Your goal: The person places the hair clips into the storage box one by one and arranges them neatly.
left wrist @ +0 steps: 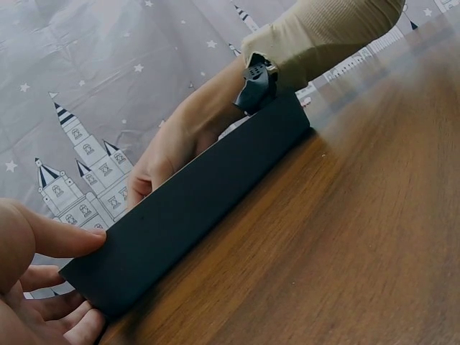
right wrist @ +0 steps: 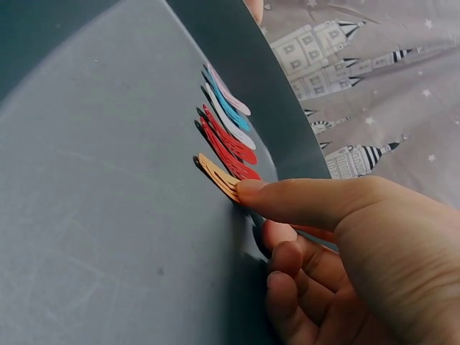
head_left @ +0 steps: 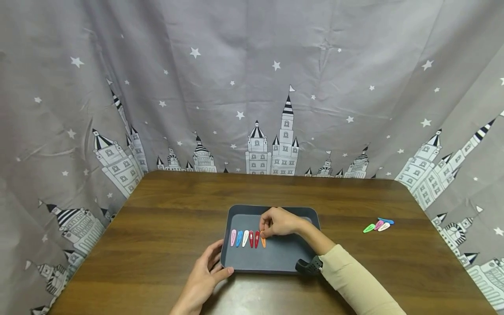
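My right hand (head_left: 278,222) is over the dark grey tray (head_left: 275,262), its thumb and fingers pinching an orange hair clip (right wrist: 217,177) at the near end of a row. Beside that clip lie two red hair clips (head_left: 251,239), a white one (head_left: 245,239), a blue one (head_left: 239,239) and a pink one (head_left: 233,237), roughly parallel on the tray floor. Another orange strip (right wrist: 316,233) shows behind my right thumb; its kind is partly hidden. My left hand (head_left: 205,272) grips the tray's front left corner, thumb (left wrist: 86,243) against the front wall and fingers around the side.
On the wooden table (head_left: 177,205), right of the tray, lies a loose group of hair clips: green (head_left: 369,228), pink (head_left: 379,225), white (head_left: 384,227) and blue (head_left: 386,221). A grey curtain (head_left: 236,65) with castles and stars hangs behind the table.
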A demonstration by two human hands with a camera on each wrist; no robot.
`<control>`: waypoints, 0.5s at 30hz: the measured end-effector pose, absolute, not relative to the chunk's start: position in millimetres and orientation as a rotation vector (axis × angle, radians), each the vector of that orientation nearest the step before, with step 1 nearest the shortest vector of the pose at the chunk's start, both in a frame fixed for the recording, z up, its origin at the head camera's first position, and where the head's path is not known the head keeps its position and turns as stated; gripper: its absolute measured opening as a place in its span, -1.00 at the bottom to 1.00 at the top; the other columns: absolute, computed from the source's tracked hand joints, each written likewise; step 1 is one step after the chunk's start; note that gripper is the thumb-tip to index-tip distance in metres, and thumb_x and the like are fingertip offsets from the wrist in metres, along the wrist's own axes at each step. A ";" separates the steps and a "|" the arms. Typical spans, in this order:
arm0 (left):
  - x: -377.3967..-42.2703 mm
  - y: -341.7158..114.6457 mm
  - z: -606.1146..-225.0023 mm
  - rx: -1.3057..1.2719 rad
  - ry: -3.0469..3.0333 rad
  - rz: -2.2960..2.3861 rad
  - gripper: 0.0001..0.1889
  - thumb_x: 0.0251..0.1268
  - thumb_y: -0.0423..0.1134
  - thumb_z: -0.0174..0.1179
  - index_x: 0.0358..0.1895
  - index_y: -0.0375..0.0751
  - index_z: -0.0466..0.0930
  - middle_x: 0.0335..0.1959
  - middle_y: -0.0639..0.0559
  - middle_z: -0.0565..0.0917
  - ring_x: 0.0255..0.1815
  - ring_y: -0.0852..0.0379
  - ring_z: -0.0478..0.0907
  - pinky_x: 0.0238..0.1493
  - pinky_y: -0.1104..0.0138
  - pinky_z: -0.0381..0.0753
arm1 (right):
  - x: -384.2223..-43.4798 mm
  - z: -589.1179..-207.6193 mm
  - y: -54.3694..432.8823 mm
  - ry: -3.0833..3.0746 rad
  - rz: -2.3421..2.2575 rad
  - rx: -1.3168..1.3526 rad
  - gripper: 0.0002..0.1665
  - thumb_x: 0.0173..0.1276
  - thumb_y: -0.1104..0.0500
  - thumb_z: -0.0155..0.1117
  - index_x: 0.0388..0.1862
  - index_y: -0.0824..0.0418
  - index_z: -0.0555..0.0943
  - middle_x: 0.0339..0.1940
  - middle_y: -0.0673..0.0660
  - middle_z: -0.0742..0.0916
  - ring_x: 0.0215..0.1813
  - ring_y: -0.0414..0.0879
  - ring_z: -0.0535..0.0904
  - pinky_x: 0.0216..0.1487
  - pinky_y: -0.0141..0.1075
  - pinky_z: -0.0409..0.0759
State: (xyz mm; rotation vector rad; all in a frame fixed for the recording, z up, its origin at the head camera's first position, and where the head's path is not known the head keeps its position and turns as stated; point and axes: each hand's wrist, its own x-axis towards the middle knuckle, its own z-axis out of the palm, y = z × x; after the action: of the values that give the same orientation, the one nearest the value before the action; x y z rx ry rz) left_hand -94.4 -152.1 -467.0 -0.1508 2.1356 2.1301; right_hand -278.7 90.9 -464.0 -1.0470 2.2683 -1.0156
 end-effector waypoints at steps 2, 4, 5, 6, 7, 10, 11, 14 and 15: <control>-94.2 -151.8 -467.4 -0.146 2.138 2.131 -0.20 0.23 -0.57 0.34 0.55 -0.37 0.21 0.49 -0.43 0.31 0.47 -0.35 0.29 0.33 0.04 0.53 | -278.2 -463.8 91.3 2.270 -1.013 -1.057 -0.83 0.27 0.33 0.50 -0.43 0.10 0.70 -0.59 -0.14 0.63 -0.52 -0.31 0.45 -0.51 -0.44 0.39; -94.4 -151.8 -467.7 -0.142 2.141 2.134 -0.20 0.23 -0.58 0.34 0.55 -0.36 0.21 0.50 -0.42 0.31 0.48 -0.35 0.28 0.34 0.04 0.52 | -278.3 -463.6 91.5 2.281 -1.011 -1.057 -0.82 0.26 0.32 0.51 -0.44 0.10 0.69 -0.59 -0.14 0.63 -0.52 -0.31 0.46 -0.51 -0.43 0.40; -94.6 -151.9 -467.8 -0.143 2.142 2.134 -0.20 0.24 -0.58 0.34 0.55 -0.36 0.21 0.50 -0.43 0.30 0.48 -0.36 0.28 0.33 0.03 0.53 | -278.3 -463.5 91.7 2.289 -1.007 -1.056 -0.82 0.26 0.31 0.51 -0.44 0.09 0.69 -0.58 -0.14 0.64 -0.52 -0.31 0.46 -0.51 -0.43 0.40; -94.8 -152.1 -468.0 -0.144 2.147 2.132 -0.20 0.23 -0.57 0.34 0.55 -0.36 0.21 0.50 -0.43 0.30 0.48 -0.36 0.28 0.34 0.03 0.52 | -278.5 -463.6 91.8 2.297 -1.003 -1.049 -0.82 0.26 0.30 0.52 -0.44 0.08 0.69 -0.58 -0.14 0.64 -0.52 -0.31 0.47 -0.51 -0.43 0.41; -94.8 -152.2 -468.0 -0.144 2.147 2.132 -0.19 0.23 -0.57 0.34 0.55 -0.36 0.21 0.50 -0.43 0.30 0.48 -0.36 0.28 0.35 0.03 0.52 | -278.6 -463.8 92.0 2.304 -0.999 -1.043 -0.82 0.26 0.29 0.52 -0.44 0.07 0.69 -0.58 -0.15 0.64 -0.52 -0.31 0.47 -0.50 -0.42 0.41; -94.2 -151.9 -467.8 -0.142 2.151 2.130 -0.19 0.22 -0.57 0.35 0.54 -0.37 0.22 0.49 -0.43 0.31 0.48 -0.36 0.27 0.36 0.02 0.50 | -278.3 -464.3 92.6 2.308 -0.993 -1.032 -0.82 0.27 0.27 0.53 -0.44 0.05 0.69 -0.58 -0.14 0.65 -0.52 -0.31 0.48 -0.50 -0.42 0.43; -94.0 -151.8 -467.8 -0.140 2.153 2.132 -0.20 0.22 -0.57 0.35 0.54 -0.37 0.22 0.49 -0.43 0.32 0.48 -0.36 0.27 0.36 0.01 0.49 | -278.3 -464.5 92.7 2.308 -0.992 -1.032 -0.81 0.27 0.27 0.53 -0.44 0.05 0.69 -0.58 -0.15 0.65 -0.52 -0.31 0.49 -0.49 -0.42 0.44; -92.9 -151.4 -467.5 -0.145 2.152 2.137 -0.21 0.21 -0.58 0.35 0.53 -0.36 0.24 0.47 -0.43 0.34 0.47 -0.36 0.29 0.34 0.03 0.52 | -277.8 -464.4 92.4 2.306 -0.992 -1.041 -0.81 0.27 0.26 0.54 -0.44 0.05 0.68 -0.58 -0.15 0.64 -0.52 -0.30 0.49 -0.49 -0.42 0.45; -92.6 -151.4 -467.5 -0.153 2.148 2.140 -0.21 0.21 -0.58 0.35 0.53 -0.35 0.25 0.47 -0.43 0.34 0.47 -0.37 0.30 0.32 0.03 0.54 | -277.8 -464.4 92.2 2.304 -0.993 -1.041 -0.81 0.27 0.26 0.54 -0.44 0.05 0.68 -0.58 -0.15 0.64 -0.52 -0.30 0.49 -0.48 -0.42 0.44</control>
State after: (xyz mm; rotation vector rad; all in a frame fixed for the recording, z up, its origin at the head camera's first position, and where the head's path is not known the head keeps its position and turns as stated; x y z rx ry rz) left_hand -92.6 -151.4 -467.5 -0.1529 2.1476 2.1403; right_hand -277.8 92.2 -464.4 -1.0410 2.3043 -0.9931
